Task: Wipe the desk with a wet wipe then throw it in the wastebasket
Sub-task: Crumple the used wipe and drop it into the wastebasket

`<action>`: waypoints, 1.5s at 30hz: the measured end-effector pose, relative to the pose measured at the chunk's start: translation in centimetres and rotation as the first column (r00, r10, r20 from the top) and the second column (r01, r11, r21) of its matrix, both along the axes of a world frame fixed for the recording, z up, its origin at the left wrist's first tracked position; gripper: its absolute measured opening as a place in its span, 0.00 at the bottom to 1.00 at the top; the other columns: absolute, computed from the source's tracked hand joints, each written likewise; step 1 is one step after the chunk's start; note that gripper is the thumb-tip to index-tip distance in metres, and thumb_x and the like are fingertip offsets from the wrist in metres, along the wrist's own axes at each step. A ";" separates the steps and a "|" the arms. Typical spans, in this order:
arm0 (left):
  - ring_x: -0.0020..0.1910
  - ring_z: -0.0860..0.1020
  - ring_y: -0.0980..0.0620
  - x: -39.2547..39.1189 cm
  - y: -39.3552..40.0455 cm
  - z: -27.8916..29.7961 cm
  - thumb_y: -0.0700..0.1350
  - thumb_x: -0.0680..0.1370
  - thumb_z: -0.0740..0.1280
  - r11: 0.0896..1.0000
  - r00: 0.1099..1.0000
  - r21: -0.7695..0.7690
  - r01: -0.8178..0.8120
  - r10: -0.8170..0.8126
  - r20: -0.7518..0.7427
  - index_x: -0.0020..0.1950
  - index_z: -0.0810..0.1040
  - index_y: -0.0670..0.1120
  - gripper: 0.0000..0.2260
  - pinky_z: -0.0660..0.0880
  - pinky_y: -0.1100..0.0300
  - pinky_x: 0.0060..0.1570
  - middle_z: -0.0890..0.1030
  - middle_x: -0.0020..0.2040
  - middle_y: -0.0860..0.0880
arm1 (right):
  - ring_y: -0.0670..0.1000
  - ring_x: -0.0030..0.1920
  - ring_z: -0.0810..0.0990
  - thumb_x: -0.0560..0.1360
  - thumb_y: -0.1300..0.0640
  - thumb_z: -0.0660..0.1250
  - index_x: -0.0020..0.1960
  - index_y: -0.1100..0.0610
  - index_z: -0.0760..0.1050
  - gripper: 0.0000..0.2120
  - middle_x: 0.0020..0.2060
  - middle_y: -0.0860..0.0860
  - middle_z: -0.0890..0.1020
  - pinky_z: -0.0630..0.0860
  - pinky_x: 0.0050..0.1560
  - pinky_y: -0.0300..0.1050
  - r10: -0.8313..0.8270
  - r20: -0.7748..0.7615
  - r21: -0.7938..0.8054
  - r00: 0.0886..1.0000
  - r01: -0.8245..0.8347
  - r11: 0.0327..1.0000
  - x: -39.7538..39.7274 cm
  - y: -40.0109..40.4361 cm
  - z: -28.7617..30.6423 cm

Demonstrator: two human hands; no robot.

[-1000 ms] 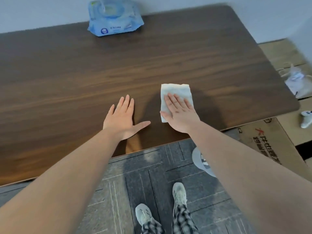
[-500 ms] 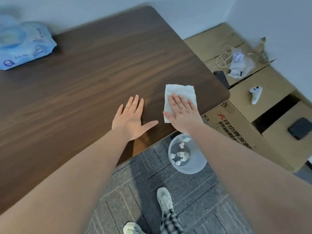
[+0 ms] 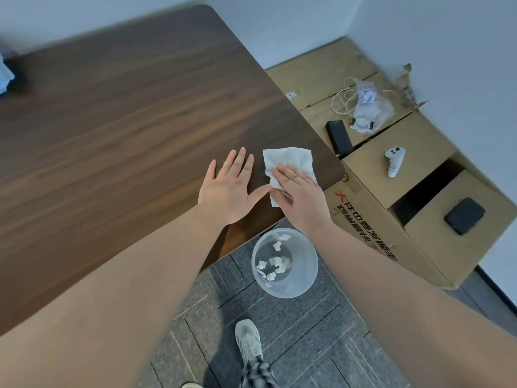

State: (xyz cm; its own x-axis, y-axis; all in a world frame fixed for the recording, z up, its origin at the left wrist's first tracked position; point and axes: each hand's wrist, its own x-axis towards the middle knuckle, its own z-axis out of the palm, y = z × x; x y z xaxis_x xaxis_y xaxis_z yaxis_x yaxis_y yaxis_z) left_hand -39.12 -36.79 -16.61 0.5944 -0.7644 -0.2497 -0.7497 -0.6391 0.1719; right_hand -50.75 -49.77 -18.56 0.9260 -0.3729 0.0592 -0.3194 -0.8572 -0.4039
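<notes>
Brown desk (image 3: 126, 113), wipe (image 3: 291, 161) at its near right corner.
Right hand (image 3: 300, 196) now scrunches the wipe, fingers curling on it; left hand (image 3: 228, 189) lies flat, holding nothing. Wiping looks done; bin (image 3: 284, 266) waits below.

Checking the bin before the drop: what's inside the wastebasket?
The wastebasket holds several crumpled white wads on its dark bottom. Its far rim lies under the desk edge, so anything there is hidden.

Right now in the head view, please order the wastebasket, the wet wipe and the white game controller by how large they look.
1. wastebasket, though it sits lower, on the floor
2. wet wipe, partly covered by the right hand
3. white game controller
</notes>
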 end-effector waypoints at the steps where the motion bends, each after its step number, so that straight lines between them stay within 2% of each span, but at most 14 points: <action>1: 0.77 0.42 0.52 0.1 -0.4 -0.1 0.68 0.75 0.39 1.000 1.000 0.000 0.008 -0.008 0.004 0.78 0.44 0.50 0.36 0.41 0.47 0.74 0.44 0.79 0.51 | 0.51 0.70 0.69 0.79 0.51 0.63 0.67 0.54 0.73 0.18 0.67 0.51 0.75 0.59 0.68 0.43 0.007 0.041 0.005 0.999 -0.007 1.000 -0.1 -0.3 -0.1; 6: 0.77 0.41 0.52 0.1 -1.7 -0.5 0.66 0.77 0.40 1.000 1.000 0.008 0.016 -0.016 0.014 0.78 0.44 0.50 0.34 0.40 0.45 0.73 0.43 0.79 0.50 | 0.54 0.60 0.80 0.74 0.62 0.69 0.59 0.59 0.80 0.14 0.56 0.54 0.82 0.68 0.61 0.44 -0.009 0.150 -0.079 0.989 0.021 0.997 -1.5 -1.9 -0.2; 11: 0.77 0.41 0.51 -0.8 -3.5 -0.4 0.66 0.77 0.41 0.996 0.996 -0.013 0.093 -0.093 0.011 0.78 0.42 0.51 0.33 0.41 0.45 0.74 0.42 0.79 0.50 | 0.52 0.62 0.78 0.74 0.64 0.68 0.59 0.59 0.80 0.13 0.57 0.53 0.82 0.68 0.63 0.44 -0.100 0.178 -0.038 0.979 0.109 0.993 -4.8 -2.5 -0.1; 14: 0.77 0.40 0.51 -1.3 -5.0 -0.2 0.67 0.76 0.42 0.988 0.989 -0.042 0.150 -0.150 -0.002 0.78 0.42 0.51 0.34 0.41 0.45 0.75 0.41 0.79 0.50 | 0.50 0.64 0.74 0.76 0.63 0.66 0.61 0.59 0.78 0.14 0.61 0.53 0.79 0.67 0.64 0.39 -0.208 0.178 0.028 0.962 0.206 0.978 -8.3 -2.1 -0.7; 15: 0.77 0.40 0.51 -1.4 -5.5 -0.1 0.67 0.76 0.42 0.985 0.986 -0.051 0.167 -0.167 0.001 0.78 0.42 0.51 0.35 0.41 0.45 0.75 0.41 0.79 0.50 | 0.49 0.66 0.73 0.77 0.63 0.65 0.62 0.59 0.77 0.14 0.62 0.52 0.78 0.66 0.64 0.38 -0.277 0.127 0.095 0.952 0.267 0.959 -9.7 -1.9 -1.2; 17: 0.77 0.39 0.50 -1.4 -6.5 -0.2 0.68 0.76 0.42 0.979 0.980 -0.053 0.198 -0.197 0.011 0.78 0.41 0.51 0.35 0.41 0.45 0.75 0.41 0.79 0.50 | 0.49 0.69 0.70 0.79 0.60 0.62 0.65 0.58 0.75 0.15 0.65 0.52 0.76 0.65 0.66 0.41 -0.355 -0.091 0.164 0.930 0.366 0.916 -12.5 -1.6 -3.0; 19: 0.77 0.39 0.50 -1.4 -7.3 -0.5 0.68 0.76 0.42 0.974 0.975 -0.038 0.223 -0.222 0.017 0.78 0.42 0.51 0.35 0.41 0.45 0.75 0.41 0.79 0.50 | 0.48 0.71 0.68 0.80 0.57 0.60 0.67 0.57 0.73 0.16 0.67 0.51 0.74 0.64 0.67 0.43 -0.337 -0.276 0.128 0.900 0.382 0.915 -15.0 -1.6 -5.5; 21: 0.77 0.40 0.50 -1.6 -7.5 -1.0 0.69 0.75 0.41 0.971 0.970 -0.023 0.239 -0.238 0.043 0.78 0.42 0.52 0.35 0.40 0.44 0.74 0.42 0.79 0.50 | 0.48 0.71 0.67 0.80 0.56 0.59 0.67 0.57 0.72 0.17 0.67 0.51 0.74 0.63 0.68 0.43 -0.327 -0.353 0.140 0.877 0.395 0.908 -16.1 -1.8 -7.6; 29: 0.77 0.43 0.53 -2.2 -7.3 -2.5 0.70 0.75 0.39 0.971 0.971 -0.112 0.211 -0.195 0.139 0.78 0.46 0.54 0.35 0.40 0.46 0.74 0.46 0.79 0.52 | 0.49 0.73 0.64 0.82 0.53 0.54 0.67 0.54 0.72 0.17 0.70 0.50 0.72 0.71 0.64 0.51 -0.186 -0.515 0.193 0.837 0.325 0.926 -14.0 -1.9 -14.5; 33: 0.77 0.42 0.54 -2.3 -7.2 -2.1 0.70 0.75 0.39 0.972 0.972 -0.101 0.210 -0.197 0.126 0.78 0.44 0.54 0.35 0.39 0.47 0.74 0.44 0.79 0.53 | 0.52 0.71 0.66 0.82 0.52 0.51 0.62 0.54 0.73 0.16 0.64 0.51 0.76 0.75 0.54 0.53 -0.142 -0.604 0.201 0.785 0.323 0.925 -13.1 -1.4 -18.1; 36: 0.77 0.43 0.53 -2.5 -7.2 -2.0 0.69 0.76 0.40 0.971 0.970 -0.107 0.214 -0.198 0.140 0.78 0.45 0.54 0.34 0.40 0.46 0.75 0.45 0.79 0.53 | 0.53 0.69 0.68 0.82 0.52 0.51 0.61 0.55 0.74 0.16 0.61 0.52 0.76 0.77 0.51 0.55 -0.147 -0.643 0.217 0.752 0.363 0.906 -12.9 -0.7 -20.5; 39: 0.77 0.43 0.53 -2.4 -7.3 -2.2 0.69 0.76 0.41 0.972 0.970 -0.096 0.213 -0.199 0.142 0.78 0.45 0.54 0.33 0.40 0.46 0.75 0.45 0.79 0.53 | 0.55 0.71 0.65 0.82 0.51 0.52 0.66 0.56 0.70 0.17 0.66 0.52 0.74 0.72 0.57 0.55 -0.138 -0.668 0.223 0.731 0.374 0.900 -12.9 0.0 -22.5; 42: 0.77 0.44 0.52 -2.4 -7.3 -2.4 0.68 0.76 0.42 0.971 0.968 -0.107 0.215 -0.197 0.156 0.78 0.47 0.54 0.33 0.41 0.47 0.75 0.46 0.79 0.53 | 0.56 0.75 0.57 0.81 0.47 0.54 0.76 0.54 0.55 0.25 0.75 0.53 0.62 0.64 0.69 0.55 -0.089 -0.689 0.231 0.719 0.335 0.913 -13.1 0.5 -23.5; 45: 0.77 0.45 0.52 -2.4 -7.3 -2.7 0.68 0.76 0.43 0.969 0.966 -0.120 0.217 -0.195 0.171 0.78 0.48 0.54 0.33 0.42 0.47 0.75 0.48 0.79 0.52 | 0.55 0.76 0.53 0.81 0.46 0.53 0.77 0.54 0.51 0.28 0.77 0.53 0.57 0.57 0.73 0.55 -0.068 -0.689 0.242 0.722 0.318 0.917 -13.2 0.9 -23.8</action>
State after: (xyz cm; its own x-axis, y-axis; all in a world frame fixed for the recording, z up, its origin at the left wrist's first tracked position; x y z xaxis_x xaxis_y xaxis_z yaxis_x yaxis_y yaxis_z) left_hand -41.51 -44.13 -19.27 0.4441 -0.8945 -0.0508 -0.8869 -0.4470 0.1164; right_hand -63.96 -48.90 -42.35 0.5860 -0.4282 -0.6879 -0.7513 -0.6051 -0.2634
